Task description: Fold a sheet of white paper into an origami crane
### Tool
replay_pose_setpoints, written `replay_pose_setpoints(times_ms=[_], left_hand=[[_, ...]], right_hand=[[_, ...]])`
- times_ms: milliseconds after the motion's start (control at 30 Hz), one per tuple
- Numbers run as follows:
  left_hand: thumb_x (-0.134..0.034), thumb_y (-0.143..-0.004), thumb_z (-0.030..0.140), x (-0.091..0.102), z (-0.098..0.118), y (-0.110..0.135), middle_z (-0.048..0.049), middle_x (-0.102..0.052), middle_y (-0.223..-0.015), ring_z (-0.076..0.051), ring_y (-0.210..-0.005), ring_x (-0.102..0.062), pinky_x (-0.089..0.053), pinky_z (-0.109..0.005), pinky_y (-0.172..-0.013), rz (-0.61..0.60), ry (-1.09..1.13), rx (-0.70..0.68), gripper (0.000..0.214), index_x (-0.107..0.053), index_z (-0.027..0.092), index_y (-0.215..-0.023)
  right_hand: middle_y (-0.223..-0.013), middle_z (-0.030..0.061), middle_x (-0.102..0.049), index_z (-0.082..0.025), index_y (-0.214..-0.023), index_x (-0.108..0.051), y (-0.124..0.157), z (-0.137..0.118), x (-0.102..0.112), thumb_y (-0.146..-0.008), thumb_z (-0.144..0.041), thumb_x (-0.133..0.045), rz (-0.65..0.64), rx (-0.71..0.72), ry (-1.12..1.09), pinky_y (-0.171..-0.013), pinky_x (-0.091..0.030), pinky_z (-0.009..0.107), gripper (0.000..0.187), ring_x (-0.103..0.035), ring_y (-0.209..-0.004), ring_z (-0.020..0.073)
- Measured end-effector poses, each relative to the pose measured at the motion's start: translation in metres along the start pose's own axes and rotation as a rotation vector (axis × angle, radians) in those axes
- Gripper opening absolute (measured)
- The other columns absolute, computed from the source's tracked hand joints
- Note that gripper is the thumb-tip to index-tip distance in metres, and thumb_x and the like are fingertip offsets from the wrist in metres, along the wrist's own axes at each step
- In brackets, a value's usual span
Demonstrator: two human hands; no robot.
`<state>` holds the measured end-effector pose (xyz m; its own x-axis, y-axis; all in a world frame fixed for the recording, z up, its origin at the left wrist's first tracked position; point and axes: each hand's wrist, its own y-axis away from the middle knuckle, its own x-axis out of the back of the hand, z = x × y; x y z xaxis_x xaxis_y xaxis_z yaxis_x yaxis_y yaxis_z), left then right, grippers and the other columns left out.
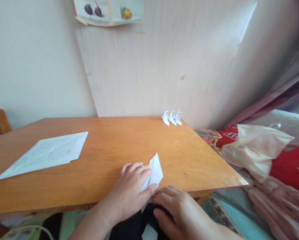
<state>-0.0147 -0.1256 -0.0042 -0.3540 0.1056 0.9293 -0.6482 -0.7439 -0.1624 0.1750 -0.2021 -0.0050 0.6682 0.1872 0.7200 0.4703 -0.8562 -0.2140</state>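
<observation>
A folded white paper [157,170], kite-shaped with a pointed far tip, lies near the front edge of the wooden table. My left hand [130,186] rests over its left side, fingers on top and thumb across the lower part, holding it against the tabletop. At the table's edge, just right of the paper's near end, is my right hand [181,208]. Its fingers are bent, and a dark gap shows between them and the thumb; I see nothing held in it. The near end of the paper is partly hidden by my hands.
A stack of printed sheets [49,151] lies on the table [109,136] at left. Three small folded paper figures [172,118] stand at the back right. Beyond the right edge are a pale plastic bag [254,150] and red bags [293,165]. A chair [0,120] stands far left.
</observation>
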Motion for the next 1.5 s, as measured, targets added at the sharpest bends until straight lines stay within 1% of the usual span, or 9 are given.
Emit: replay_pose_setpoints(times_ms=[133, 267, 433, 600, 767, 900, 1100, 1333, 1500], left_hand=[[-0.065, -0.085, 0.051, 0.006, -0.007, 0.001, -0.0038, -0.050, -0.152, -0.034, -0.147, -0.029, -0.005, -0.062, -0.120, -0.117, -0.011, -0.027, 0.063, -0.048, 0.032, -0.143], [-0.060, -0.083, 0.026, 0.016, -0.014, 0.000, 0.0018, -0.042, -0.157, -0.031, -0.152, -0.019, 0.000, -0.062, -0.121, -0.220, -0.007, -0.082, 0.070, -0.041, 0.036, -0.149], [-0.053, -0.084, 0.018, 0.026, -0.029, -0.004, 0.0093, -0.045, -0.155, -0.031, -0.152, -0.016, -0.001, -0.064, -0.121, -0.300, -0.038, -0.139, 0.071, -0.039, 0.044, -0.149], [-0.046, -0.092, 0.015, 0.026, -0.039, -0.004, 0.0084, -0.052, -0.149, -0.030, -0.148, -0.024, -0.005, -0.063, -0.120, -0.169, -0.115, -0.101, 0.057, -0.050, 0.043, -0.142], [-0.048, -0.084, 0.005, 0.026, -0.022, -0.001, -0.0022, -0.065, -0.122, -0.025, -0.119, -0.052, -0.029, -0.051, -0.114, -0.012, -0.116, -0.053, 0.044, -0.066, 0.029, -0.116], [-0.048, -0.085, 0.006, 0.016, -0.011, 0.001, -0.0044, -0.063, -0.107, -0.024, -0.105, -0.055, -0.045, -0.040, -0.095, 0.051, -0.022, -0.014, 0.029, -0.063, 0.024, -0.102], [-0.050, -0.087, 0.007, 0.001, -0.017, 0.004, -0.0035, -0.063, -0.103, -0.023, -0.099, -0.057, -0.044, -0.039, -0.091, 0.078, 0.014, 0.014, 0.024, -0.061, 0.023, -0.100], [-0.055, -0.089, 0.012, 0.002, -0.015, 0.004, -0.0022, -0.063, -0.096, -0.022, -0.094, -0.056, -0.041, -0.038, -0.086, 0.096, -0.033, 0.016, 0.010, -0.057, 0.022, -0.091], [-0.050, -0.096, 0.019, 0.001, -0.016, 0.004, -0.0021, -0.063, -0.094, -0.022, -0.092, -0.057, -0.038, -0.038, -0.084, 0.113, -0.049, 0.000, 0.011, -0.056, 0.022, -0.087]], right_hand=[[-0.088, 0.0021, -0.070, -0.022, -0.092, -0.069, -0.003, 0.010, 0.012, -0.094, -0.014, -0.051, 0.113, -0.098, -0.034, -0.074, -0.050, 0.027, 0.020, -0.065, -0.080, 0.0158], [-0.100, 0.0055, -0.072, -0.021, -0.105, -0.069, -0.010, 0.036, 0.024, -0.098, -0.020, -0.051, 0.273, -0.083, 0.068, -0.085, -0.051, 0.033, 0.020, -0.066, -0.094, 0.0197], [-0.126, 0.0113, -0.068, -0.016, -0.125, -0.063, -0.025, 0.060, 0.030, -0.098, -0.017, -0.047, 0.232, 0.066, 0.266, -0.104, -0.047, 0.039, 0.032, -0.063, -0.116, 0.0234], [-0.128, 0.0111, -0.068, -0.016, -0.124, -0.064, -0.034, 0.059, 0.027, -0.100, -0.022, -0.045, 0.105, 0.076, 0.414, -0.106, -0.045, 0.043, 0.031, -0.062, -0.118, 0.0256], [-0.120, 0.0090, -0.070, -0.019, -0.114, -0.067, -0.035, 0.056, 0.024, -0.097, -0.022, -0.051, 0.089, 0.024, 0.460, -0.101, -0.045, 0.043, 0.024, -0.064, -0.110, 0.0254], [-0.112, 0.0081, -0.071, -0.020, -0.106, -0.067, -0.037, 0.054, 0.024, -0.094, -0.020, -0.055, 0.074, -0.008, 0.452, -0.097, -0.046, 0.042, 0.017, -0.064, -0.104, 0.0249], [-0.107, 0.0077, -0.070, -0.020, -0.100, -0.068, -0.039, 0.051, 0.028, -0.090, -0.018, -0.060, 0.082, 0.027, 0.459, -0.095, -0.044, 0.041, 0.012, -0.062, -0.102, 0.0247], [-0.089, 0.0051, -0.066, -0.020, -0.092, -0.068, -0.046, 0.052, 0.026, -0.092, -0.019, -0.062, 0.037, 0.096, 0.387, -0.083, -0.044, 0.035, 0.007, -0.058, -0.087, 0.0207], [-0.087, 0.0047, -0.063, -0.020, -0.087, -0.068, -0.050, 0.062, 0.025, -0.096, -0.022, -0.059, 0.016, 0.106, 0.329, -0.078, -0.044, 0.031, 0.013, -0.057, -0.085, 0.0189]])
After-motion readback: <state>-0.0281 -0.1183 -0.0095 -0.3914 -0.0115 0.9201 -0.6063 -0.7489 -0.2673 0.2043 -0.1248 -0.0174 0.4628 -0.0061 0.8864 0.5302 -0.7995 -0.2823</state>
